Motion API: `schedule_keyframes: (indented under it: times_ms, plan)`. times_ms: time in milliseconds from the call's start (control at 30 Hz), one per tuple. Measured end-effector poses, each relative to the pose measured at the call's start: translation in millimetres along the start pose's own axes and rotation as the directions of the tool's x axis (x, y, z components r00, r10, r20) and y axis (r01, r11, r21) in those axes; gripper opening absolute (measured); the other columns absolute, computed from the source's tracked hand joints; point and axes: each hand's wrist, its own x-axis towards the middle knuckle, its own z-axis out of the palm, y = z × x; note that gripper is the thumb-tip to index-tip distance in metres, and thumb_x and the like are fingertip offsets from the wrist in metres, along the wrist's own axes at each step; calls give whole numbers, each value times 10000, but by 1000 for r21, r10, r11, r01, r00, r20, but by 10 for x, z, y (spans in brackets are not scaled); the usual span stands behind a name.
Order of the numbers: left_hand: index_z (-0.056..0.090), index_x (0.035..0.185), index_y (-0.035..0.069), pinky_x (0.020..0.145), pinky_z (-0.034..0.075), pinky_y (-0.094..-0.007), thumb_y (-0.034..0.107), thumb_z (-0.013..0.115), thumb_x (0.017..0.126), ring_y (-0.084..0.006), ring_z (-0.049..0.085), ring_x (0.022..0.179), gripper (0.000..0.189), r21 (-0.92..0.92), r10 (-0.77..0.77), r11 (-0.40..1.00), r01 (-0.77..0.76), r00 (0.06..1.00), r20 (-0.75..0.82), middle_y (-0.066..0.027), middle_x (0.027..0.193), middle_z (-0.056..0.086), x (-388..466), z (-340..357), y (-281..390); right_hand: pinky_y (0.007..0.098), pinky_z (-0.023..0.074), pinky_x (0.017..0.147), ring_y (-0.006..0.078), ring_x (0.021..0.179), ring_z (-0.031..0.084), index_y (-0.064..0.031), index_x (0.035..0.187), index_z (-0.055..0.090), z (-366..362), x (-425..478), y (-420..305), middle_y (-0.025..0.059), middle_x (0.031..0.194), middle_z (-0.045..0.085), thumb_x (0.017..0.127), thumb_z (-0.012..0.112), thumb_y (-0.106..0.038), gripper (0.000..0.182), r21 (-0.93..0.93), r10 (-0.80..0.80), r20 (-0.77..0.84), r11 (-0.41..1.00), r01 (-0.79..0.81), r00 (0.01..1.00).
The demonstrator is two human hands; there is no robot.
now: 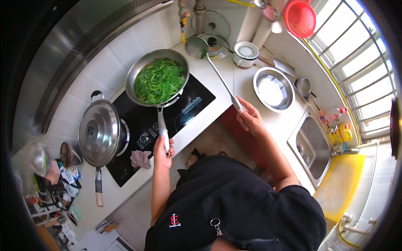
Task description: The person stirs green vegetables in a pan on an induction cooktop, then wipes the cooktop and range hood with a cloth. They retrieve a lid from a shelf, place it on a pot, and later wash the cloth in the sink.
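Note:
Chopped green leafy vegetables (160, 82) fill the bottom of a steel frying pan (129, 82) over the right side of a black glass cooktop (125, 169). My left hand (162, 153) is closed around the pan's long handle (162, 123). In my right hand (251, 118) is the shaft of a metal ladle (221, 77). The ladle's bowl (195, 47) is up to the right of the pan, apart from it, with a bit of green clinging inside. A glass lid (221, 40) is partly hidden behind the ladle.
A lidded wok (99, 133) sits on the left burner, its handle jutting past the counter side. A grey-purple cloth (140, 159) lies at the cooktop's front edge. Rightward are a lidded enamel pot (245, 55), a steel basin (273, 90), a cleaver (284, 66) and the sink (314, 144).

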Motion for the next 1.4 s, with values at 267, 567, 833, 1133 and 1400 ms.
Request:
schedule_keyframes:
  times_ms: [267, 567, 833, 1133, 1400]
  plan:
    - [578, 1257, 133, 465, 383, -242, 378, 562, 956, -82, 488, 528, 389, -34, -77, 996, 78, 997, 10, -3, 769, 613, 49, 5, 33, 233, 362, 412, 64, 462, 440, -116, 1458, 411, -975, -226, 191, 4, 667, 515, 913, 637, -141, 590, -203, 145, -185, 962, -182, 972]
    - [582, 1219, 115, 476, 433, -264, 569, 451, 961, -124, 564, 572, 538, -214, -7, 977, 3, 1000, -17, -53, 842, 655, 115, -292, -215, 442, 524, 802, 344, 950, 654, -354, 1395, 467, -1138, 722, 705, 137, 1086, 678, 873, 629, -231, 561, -985, -79, -129, 129, -118, 988]
    - [638, 1120, 95, 708, 488, -291, 118, 638, 875, -177, 611, 842, 245, 751, 652, 596, -283, 717, -247, -59, 985, 636, 96, -1002, -896, 452, 521, 794, 332, 1005, 606, -339, 1500, 284, -1420, 1211, 1170, 134, 1132, 531, 916, 468, -75, 667, -979, -124, 11, -202, -14, 992]
    - [415, 1409, 138, 1111, 306, -481, 370, 650, 855, -435, 288, 1371, 645, 927, 763, 97, 363, 571, -304, -176, 1492, 322, 254, -1705, -385, 401, 450, 976, 311, 1188, 504, -254, 1505, 298, -1455, 1403, 1328, 133, 1315, 435, 840, 463, 57, 752, -945, -158, -47, -313, -95, 986]
    - [301, 1488, 101, 1157, 234, -504, 319, 668, 852, -427, 195, 1432, 766, 993, 592, -119, 5, 803, 67, -170, 1558, 221, 288, -491, -1202, 426, 460, 954, 353, 1121, 534, -96, 1333, 534, -790, 1068, 1245, 185, 1226, 526, 789, 514, -3, 552, -952, -286, 307, -107, 288, 908]
